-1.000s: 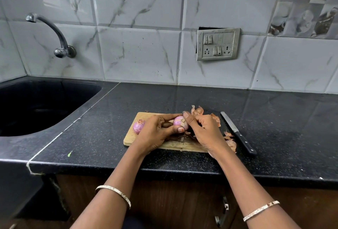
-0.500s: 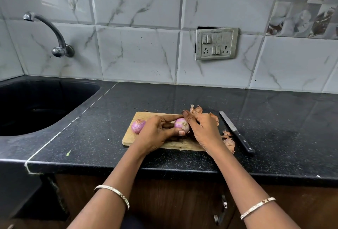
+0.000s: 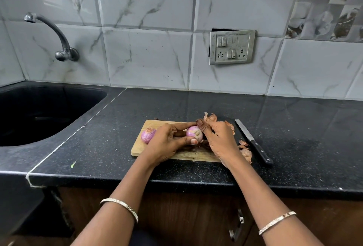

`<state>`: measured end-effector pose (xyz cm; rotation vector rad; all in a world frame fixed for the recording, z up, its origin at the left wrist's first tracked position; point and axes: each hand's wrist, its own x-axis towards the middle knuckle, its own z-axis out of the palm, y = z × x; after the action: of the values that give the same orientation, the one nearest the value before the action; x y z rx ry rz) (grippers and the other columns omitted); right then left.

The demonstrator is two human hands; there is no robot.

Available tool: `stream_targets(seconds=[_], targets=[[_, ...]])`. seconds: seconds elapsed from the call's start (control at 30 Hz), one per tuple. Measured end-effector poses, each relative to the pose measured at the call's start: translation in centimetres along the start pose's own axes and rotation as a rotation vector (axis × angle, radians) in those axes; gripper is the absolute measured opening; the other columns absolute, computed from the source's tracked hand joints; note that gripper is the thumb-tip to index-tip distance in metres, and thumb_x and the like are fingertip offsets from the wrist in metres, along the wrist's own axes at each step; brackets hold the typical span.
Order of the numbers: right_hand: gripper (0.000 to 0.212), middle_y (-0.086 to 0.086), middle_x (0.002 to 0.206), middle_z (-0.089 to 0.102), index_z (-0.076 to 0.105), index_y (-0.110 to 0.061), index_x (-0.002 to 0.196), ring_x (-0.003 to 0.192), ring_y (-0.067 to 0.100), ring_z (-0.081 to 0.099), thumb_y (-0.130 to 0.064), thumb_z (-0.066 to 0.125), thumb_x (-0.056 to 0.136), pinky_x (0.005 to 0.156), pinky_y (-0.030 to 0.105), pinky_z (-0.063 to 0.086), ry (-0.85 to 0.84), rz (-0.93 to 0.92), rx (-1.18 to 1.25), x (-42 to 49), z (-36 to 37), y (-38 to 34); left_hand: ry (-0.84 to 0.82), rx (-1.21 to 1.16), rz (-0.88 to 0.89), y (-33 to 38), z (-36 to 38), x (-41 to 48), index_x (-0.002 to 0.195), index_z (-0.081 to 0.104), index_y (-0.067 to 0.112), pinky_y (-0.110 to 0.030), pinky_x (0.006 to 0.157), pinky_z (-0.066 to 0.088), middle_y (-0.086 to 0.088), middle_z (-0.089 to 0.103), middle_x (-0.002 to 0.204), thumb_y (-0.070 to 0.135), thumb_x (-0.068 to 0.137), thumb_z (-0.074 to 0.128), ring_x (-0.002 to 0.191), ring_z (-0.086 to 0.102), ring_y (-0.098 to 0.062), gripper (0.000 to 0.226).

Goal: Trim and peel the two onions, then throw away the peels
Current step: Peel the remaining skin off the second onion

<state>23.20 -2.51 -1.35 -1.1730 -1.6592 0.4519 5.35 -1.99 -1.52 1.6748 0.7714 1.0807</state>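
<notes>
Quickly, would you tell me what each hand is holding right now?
Left hand: holds the onion above the cutting board.
Right hand: pinches the same onion, thumb against it.

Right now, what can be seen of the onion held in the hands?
The onion is small, round, glossy and pink-purple, apparently mostly peeled, with a pale brownish stub end facing the camera. It is held over the wooden cutting board. The left hand grips it, fingers on top and thumb beneath, while the right hand sets its thumb against the right side. The far side is hidden.

Two onions (image 3: 194, 135) (image 3: 147, 136), one cutting board (image 3: 138, 147), one knife (image 3: 253, 142), one tap (image 3: 57, 32), two bangles (image 3: 121, 205) (image 3: 277, 222).
</notes>
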Motion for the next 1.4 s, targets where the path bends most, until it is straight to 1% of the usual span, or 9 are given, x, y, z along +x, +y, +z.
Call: stream_targets(seconds=[0.17,0.3,0.47,0.57,0.7,0.93,1.1,1.23,1.4], targets=[[0.033,0.002,0.092,0.068,0.077,-0.037,0.103,0.091,0.011,0.061,-0.059,0.055,0.09,0.083,0.025,0.044,-0.096,-0.078,0.026,-0.2,-0.05,-0.04,0.057,-0.123,0.018,0.45,-0.27,-0.29,0.134,0.063,0.01,-0.022,0.093,0.055,-0.005,0.075,0.117,0.006,0.09,0.07,0.114,0.069,-0.019,0.044],[0.058,0.002,0.093,0.062,0.074,-0.035,0.116,0.091,0.011,0.056,-0.077,0.055,0.08,0.085,0.033,0.044,-0.132,-0.09,0.041,-0.1,-0.05,0.09,0.071,-0.226,-0.026,0.73,-0.18,-0.21,0.132,0.065,0.01,-0.021,0.084,0.057,-0.006,0.075,0.117,0.002,0.095,0.062,0.112,0.07,-0.018,0.039],[0.057,0.006,0.088,0.06,0.077,-0.028,0.108,0.085,0.022,0.055,-0.071,0.07,0.071,0.076,0.043,0.045,-0.101,-0.111,-0.006,-0.24,0.05,-0.16,0.093,-0.191,-0.054,0.52,-0.28,-0.03,0.128,0.069,0.011,-0.034,0.097,0.056,-0.008,0.075,0.116,0.009,0.1,0.058,0.114,0.069,-0.023,0.031],[0.049,0.003,0.085,0.062,0.079,-0.022,0.108,0.081,0.014,0.055,-0.054,0.078,0.07,0.074,0.035,0.044,-0.079,-0.096,-0.023,-0.36,0.02,-0.15,0.093,-0.206,-0.052,0.64,-0.15,-0.08,0.128,0.067,0.005,-0.026,0.088,0.058,-0.01,0.076,0.114,0.007,0.101,0.054,0.109,0.071,-0.023,0.03],[0.051,-0.006,0.081,0.06,0.08,-0.017,0.106,0.075,0.001,0.05,-0.052,0.077,0.069,0.069,0.024,0.039,-0.073,-0.115,-0.049,-0.4,0.08,-0.08,0.099,-0.251,-0.067,0.43,0.04,0.09,0.125,0.068,0.003,-0.025,0.076,0.061,-0.017,0.075,0.11,0.006,0.102,0.052,0.096,0.074,-0.025,0.029],[0.045,-0.015,0.076,0.054,0.079,-0.017,0.107,0.073,-0.002,0.05,-0.053,0.069,0.08,0.065,0.021,0.037,-0.076,-0.162,-0.083,-0.18,0.33,0.41,0.138,-0.267,-0.063,0.25,0.01,0.18,0.121,0.069,0.002,-0.037,0.077,0.064,-0.022,0.075,0.107,0.007,0.105,0.047,0.089,0.075,-0.034,0.028],[0.046,-0.003,0.076,0.063,0.081,-0.015,0.1,0.072,0.002,0.054,-0.052,0.055,0.091,0.065,0.021,0.039,-0.055,-0.09,-0.061,-0.06,0.36,0.21,0.142,-0.174,-0.053,-0.02,0.11,0.24,0.114,0.071,0.012,-0.037,0.079,0.064,-0.016,0.075,0.109,0.011,0.106,0.045,0.096,0.075,-0.029,0.026],[0.057,0.0,0.065,0.055,0.069,-0.011,0.072,0.063,0.014,0.05,-0.059,0.045,0.093,0.062,0.037,0.038,-0.043,-0.036,-0.102,-0.15,0.45,-0.15,0.128,-0.127,-0.067,-0.2,0.11,0.38,0.122,0.068,0.01,-0.031,0.078,0.063,-0.019,0.073,0.115,0.015,0.107,0.044,0.098,0.075,-0.028,0.028],[0.076,0.018,0.067,0.06,0.066,0.005,0.082,0.063,0.023,0.051,-0.065,0.039,0.094,0.064,0.039,0.04,-0.025,0.019,-0.064,-0.17,0.18,-0.17,0.043,-0.137,-0.084,0.02,-0.24,0.19,0.135,0.062,0.011,-0.034,0.09,0.06,-0.014,0.073,0.119,0.014,0.103,0.054,0.109,0.072,-0.027,0.033]])
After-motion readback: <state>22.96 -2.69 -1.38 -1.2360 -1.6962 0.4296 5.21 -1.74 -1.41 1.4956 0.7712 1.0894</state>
